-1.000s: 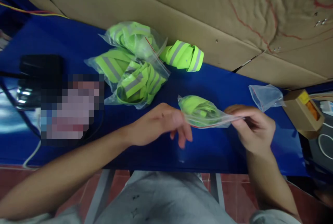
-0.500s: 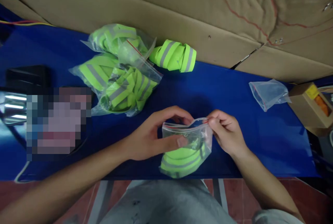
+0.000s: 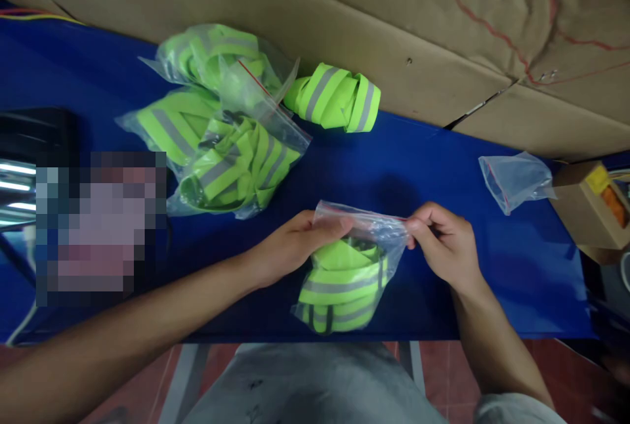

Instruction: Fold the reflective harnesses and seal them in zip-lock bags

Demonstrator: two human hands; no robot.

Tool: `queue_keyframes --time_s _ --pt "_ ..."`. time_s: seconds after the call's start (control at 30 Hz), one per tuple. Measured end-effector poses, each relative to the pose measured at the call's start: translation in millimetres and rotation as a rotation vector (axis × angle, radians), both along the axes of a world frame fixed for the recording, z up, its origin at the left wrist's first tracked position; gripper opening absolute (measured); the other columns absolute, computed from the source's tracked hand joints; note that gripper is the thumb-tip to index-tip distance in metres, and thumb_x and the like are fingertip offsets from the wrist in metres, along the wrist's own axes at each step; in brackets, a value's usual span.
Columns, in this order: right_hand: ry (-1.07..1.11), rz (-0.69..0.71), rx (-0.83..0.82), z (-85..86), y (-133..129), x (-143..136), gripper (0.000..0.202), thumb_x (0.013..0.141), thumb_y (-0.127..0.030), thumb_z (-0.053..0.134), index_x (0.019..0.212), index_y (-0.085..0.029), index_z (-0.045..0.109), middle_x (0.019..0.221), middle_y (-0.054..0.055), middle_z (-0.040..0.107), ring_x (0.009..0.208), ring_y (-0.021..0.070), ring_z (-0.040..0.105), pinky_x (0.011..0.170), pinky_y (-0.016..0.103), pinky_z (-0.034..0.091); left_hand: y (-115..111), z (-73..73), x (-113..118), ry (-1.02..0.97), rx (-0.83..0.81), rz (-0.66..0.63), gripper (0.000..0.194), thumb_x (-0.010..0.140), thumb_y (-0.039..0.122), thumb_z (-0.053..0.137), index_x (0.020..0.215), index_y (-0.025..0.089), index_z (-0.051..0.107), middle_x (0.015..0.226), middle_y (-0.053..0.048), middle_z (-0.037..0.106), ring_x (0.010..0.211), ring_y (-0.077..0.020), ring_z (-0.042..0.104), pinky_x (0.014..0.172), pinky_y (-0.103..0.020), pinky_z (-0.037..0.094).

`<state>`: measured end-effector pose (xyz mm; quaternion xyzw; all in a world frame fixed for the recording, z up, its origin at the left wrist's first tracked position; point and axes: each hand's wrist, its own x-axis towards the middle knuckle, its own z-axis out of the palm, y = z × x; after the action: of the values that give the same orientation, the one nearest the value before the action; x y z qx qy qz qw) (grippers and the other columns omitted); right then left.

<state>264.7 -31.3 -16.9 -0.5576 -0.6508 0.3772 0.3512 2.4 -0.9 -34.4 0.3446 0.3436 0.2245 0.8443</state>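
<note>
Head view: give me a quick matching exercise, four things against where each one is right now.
Things:
1. bagged strap
2. loose strap roll
3. empty bag
4. cardboard box

Places:
A. at the table's far right edge
B. pinched at its top by the left hand and right hand
C. against the cardboard wall, unbagged
D. flat on the blue table, right of the hands

Pairs: 1-B, 2-C, 3-D, 4-A

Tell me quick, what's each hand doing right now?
Left hand: closed, pinching the top left of the clear bag of neon bands.
Right hand: closed, pinching the bag's top right corner.
</note>
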Motion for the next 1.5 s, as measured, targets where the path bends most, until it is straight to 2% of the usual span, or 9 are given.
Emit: queue_keyframes --time_s 0.13,0.23,0.33,0.4,0.53,0.67,0.9,1.17,1.5 --pt "0.124 0.053 -0.145 2.1 3 4 0.017 0.096 -0.037 0.075 0.092 -0.021 0.073 0.072 -0.001 0.074 0.06 0.0095 0.068 0.057 0.019 0.053 -3 1.7 1 0.064 0.022 0.059 0.052 0.093 0.067 0.068 0.112 0.021 0.083 0.104 -0.006 0.083 0.104 -0.0258 0.075 0.083 -0.029 0.056" --pt "0.115 0.006 -0.173 1.2 3 3 0.02 0.093 -0.038 0.078 0.087 -0.02 0.072 0.072 0.0 0.072 0.062 0.0098 0.065 0.059 0.021 0.052 -5 1.0 2 0.089 -0.023 0.093 0.054 0.092 0.069 0.067 0.112 0.021 0.083 0.093 -0.005 0.082 0.091 -0.0256 0.076 0.082 -0.032 0.058" --pt "0.108 -0.025 -0.14 -2.8 1 1 0.022 0.094 -0.037 0.077 0.083 -0.02 0.069 0.072 -0.001 0.07 0.063 0.0089 0.062 0.06 0.02 0.049 -6 0.9 3 0.033 -0.063 0.083 0.055 0.094 0.069 0.064 0.122 0.025 0.08 0.102 -0.005 0.083 0.099 -0.0272 0.077 0.091 -0.036 0.059" --pt "0.129 -0.047 -0.133 -5.9 0 -1 0.024 0.094 -0.037 0.076 0.081 -0.02 0.066 0.071 -0.002 0.068 0.061 0.0084 0.059 0.058 0.02 0.047 -7 1.9 2 0.038 0.006 0.076 0.054 0.095 0.068 0.062 0.12 0.025 0.081 0.118 -0.007 0.081 0.114 -0.0289 0.074 0.101 -0.038 0.057" --pt "0.194 -0.034 -0.198 -8.7 1 -3 0.026 0.093 -0.041 0.077 0.082 -0.02 0.066 0.068 -0.003 0.064 0.06 0.0087 0.058 0.057 0.021 0.047 -9 3.6 1 0.055 0.183 0.045 0.04 0.087 0.052 0.081 0.115 0.023 0.083 0.148 -0.008 0.068 0.138 -0.0312 0.062 0.117 -0.038 0.047" --pt "0.267 -0.018 -0.346 -7.6 6 -1 0.025 0.09 -0.043 0.08 0.087 -0.02 0.072 0.07 -0.001 0.068 0.06 0.0101 0.061 0.056 0.022 0.051 -11 1.3 1 0.066 0.079 0.083 0.049 0.086 0.04 0.085 0.131 0.025 0.076 0.134 -0.006 0.076 0.129 -0.0277 0.068 0.113 -0.039 0.049" --pt "0.389 -0.083 -0.471 -8.2 10 3 0.029 0.08 -0.044 0.089 0.084 -0.019 0.075 0.069 0.001 0.073 0.059 0.0116 0.064 0.054 0.023 0.054 -11 -2.7 1 0.008 -0.018 0.135 0.053 0.082 0.038 0.088 0.131 0.022 0.075 0.132 -0.007 0.077 0.122 -0.0268 0.071 0.108 -0.036 0.05" --pt "0.341 -0.119 -0.443 -9.1 9 0 0.034 0.076 -0.046 0.09 0.077 -0.019 0.07 0.061 -0.001 0.067 0.053 0.0102 0.058 0.05 0.022 0.05 -12 -4.9 0 0.01 -0.002 0.129 0.055 0.082 0.038 0.088 0.134 0.023 0.075 0.133 -0.007 0.077 0.122 -0.0275 0.07 0.106 -0.036 0.049" --pt "0.25 0.0 -0.302 -8.6 2 0 0.019 0.088 -0.036 0.079 0.086 -0.02 0.069 0.072 -0.002 0.063 0.061 0.0093 0.054 0.057 0.022 0.044 -13 -2.7 0 -0.025 -0.001 0.065 0.045 0.084 0.035 0.087 0.128 0.031 0.078 0.124 -0.002 0.08 0.116 -0.0214 0.072 0.103 -0.031 0.051"
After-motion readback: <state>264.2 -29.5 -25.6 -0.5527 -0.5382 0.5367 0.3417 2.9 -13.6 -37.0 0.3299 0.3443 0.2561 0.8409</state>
